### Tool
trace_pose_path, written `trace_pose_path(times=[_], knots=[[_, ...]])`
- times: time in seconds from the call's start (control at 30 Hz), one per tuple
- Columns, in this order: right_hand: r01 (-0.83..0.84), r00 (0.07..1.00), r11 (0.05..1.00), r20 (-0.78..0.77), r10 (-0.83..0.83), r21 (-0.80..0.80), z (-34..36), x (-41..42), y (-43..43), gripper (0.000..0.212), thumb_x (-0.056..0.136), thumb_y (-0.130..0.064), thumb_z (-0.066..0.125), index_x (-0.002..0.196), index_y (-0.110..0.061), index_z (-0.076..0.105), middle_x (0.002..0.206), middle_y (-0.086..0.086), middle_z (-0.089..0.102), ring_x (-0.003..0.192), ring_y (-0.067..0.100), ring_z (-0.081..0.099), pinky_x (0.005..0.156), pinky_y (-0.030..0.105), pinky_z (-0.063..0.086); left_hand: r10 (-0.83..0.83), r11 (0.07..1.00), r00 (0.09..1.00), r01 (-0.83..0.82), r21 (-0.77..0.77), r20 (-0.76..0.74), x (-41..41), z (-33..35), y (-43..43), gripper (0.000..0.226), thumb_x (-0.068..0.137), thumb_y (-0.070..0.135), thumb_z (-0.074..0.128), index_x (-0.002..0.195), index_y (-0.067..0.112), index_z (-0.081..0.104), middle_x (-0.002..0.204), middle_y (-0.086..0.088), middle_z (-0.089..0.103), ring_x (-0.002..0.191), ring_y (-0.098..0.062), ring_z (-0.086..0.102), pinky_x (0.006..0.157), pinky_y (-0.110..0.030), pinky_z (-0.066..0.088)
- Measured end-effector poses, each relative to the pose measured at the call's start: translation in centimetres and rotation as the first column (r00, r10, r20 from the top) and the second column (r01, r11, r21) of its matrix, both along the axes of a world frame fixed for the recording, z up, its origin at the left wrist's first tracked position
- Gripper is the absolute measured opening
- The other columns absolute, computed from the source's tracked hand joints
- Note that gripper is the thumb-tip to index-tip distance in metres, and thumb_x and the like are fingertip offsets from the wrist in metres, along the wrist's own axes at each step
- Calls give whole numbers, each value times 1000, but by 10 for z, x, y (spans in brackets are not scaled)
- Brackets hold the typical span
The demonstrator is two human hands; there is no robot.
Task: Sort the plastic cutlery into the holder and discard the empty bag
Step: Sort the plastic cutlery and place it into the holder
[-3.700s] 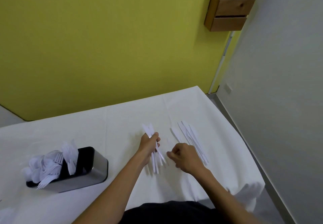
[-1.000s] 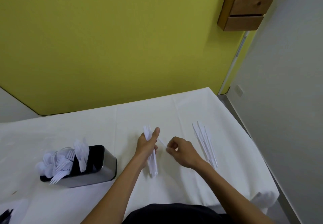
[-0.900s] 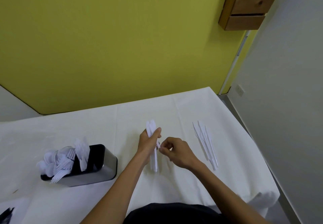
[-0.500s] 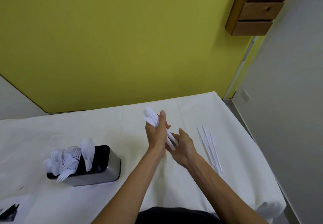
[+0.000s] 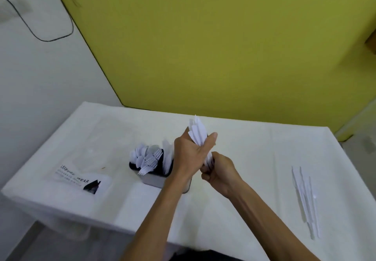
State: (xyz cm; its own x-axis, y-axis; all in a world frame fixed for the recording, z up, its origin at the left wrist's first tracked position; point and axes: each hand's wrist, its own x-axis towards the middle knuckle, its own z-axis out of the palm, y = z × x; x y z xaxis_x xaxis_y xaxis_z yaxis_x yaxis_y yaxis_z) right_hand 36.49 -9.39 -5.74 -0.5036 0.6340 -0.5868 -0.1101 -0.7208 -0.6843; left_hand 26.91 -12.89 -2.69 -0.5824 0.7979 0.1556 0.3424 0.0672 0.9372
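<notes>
My left hand point(image 5: 189, 156) grips a bundle of white plastic knives point(image 5: 197, 131) upright above the table, blades pointing up. Just below it my right hand point(image 5: 218, 171) is curled around the lower handle ends of the same bundle. Behind and left of my left wrist stands the metal cutlery holder point(image 5: 155, 180), holding white spoons and forks point(image 5: 147, 159) on its left side and a few knives on its right. The clear plastic bag point(image 5: 79, 177) with black print lies flat at the table's left. Several loose knives point(image 5: 305, 197) lie at the right.
The table point(image 5: 254, 152) wears a white cloth; its front edge runs near my body and its left edge drops to the floor. A yellow wall stands behind, a white wall with a black cable at the left.
Both hands lifted the knife bundle off the table and carried it left, close to the holder. The right hand closed around the handle ends. The camera turned left.
</notes>
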Motion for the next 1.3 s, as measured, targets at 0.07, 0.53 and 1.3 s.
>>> trace_pose_path(times=[0.07, 0.53, 1.3], knots=[[-56, 998, 997, 25, 55, 47, 3, -20, -7, 26, 93, -1, 32, 75, -9, 48, 66, 10, 43, 53, 19, 43, 49, 30, 33, 49, 999, 999, -49, -3, -18, -24, 8, -17, 24, 84, 31, 79, 65, 20, 68, 64, 3, 71, 61, -11, 67, 58, -27, 50], [-148, 859, 617, 409, -306, 773, -13, -63, -52, 20, 101, -15, 45, 91, -16, 62, 92, -4, 62, 88, 8, 58, 76, 23, 45, 217, 976, 975, -218, -24, -41, -97, -4, -63, 29, 86, 38, 71, 59, 29, 64, 67, 7, 74, 65, -13, 72, 64, -42, 58], [-171, 800, 459, 395, -452, 872, -30, -79, -63, 14, 99, -7, 49, 95, -11, 61, 95, -1, 57, 91, 13, 53, 75, 11, 39, 76, 983, 771, -163, -80, -633, -108, -64, -71, 40, 91, 61, 58, 91, 21, 61, 128, 2, 54, 116, -23, 49, 91, -36, 38]])
